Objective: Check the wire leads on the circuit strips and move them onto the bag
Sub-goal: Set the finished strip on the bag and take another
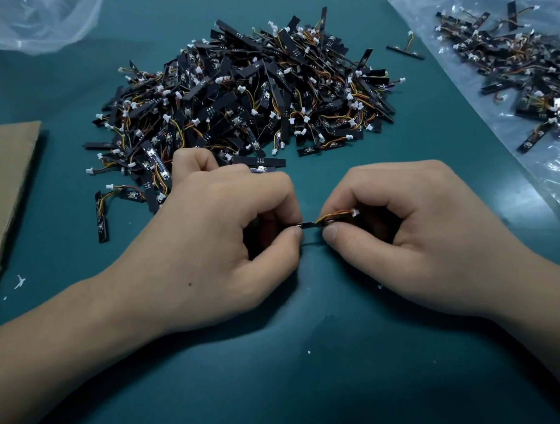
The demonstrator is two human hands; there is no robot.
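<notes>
Centrally, strip point(309, 224): held level over the table point(298, 374), on the near side of the pile point(241, 89), between the two hands; only its short middle part is seen.
Left hand point(221, 245): the strip's left end is pinched between thumb and forefinger; the other fingers are curled in, and the knuckles are seen against the pile's near edge.
Right hand point(404, 230): the strip's right end is pinched between thumb and forefinger; the remaining fingers are curled under.
Lead point(336, 214): red, yellow and dark wires are run along the strip's top under the right forefinger, ended by a white plug point(355, 212).
Pile: many black strips with leads are heaped on the table, beyond the hands.
Bag point(488, 2): clear plastic is spread right of the pile; a smaller heap point(518, 63) of strips is laid on it.
Stray strip point(405, 51): laid on the table between pile and bag, touching neither.
Cardboard point(4, 182): laid flat left of the pile, well apart.
Second bag point(31, 24): crumpled clear plastic is seen beyond and left of the pile.
</notes>
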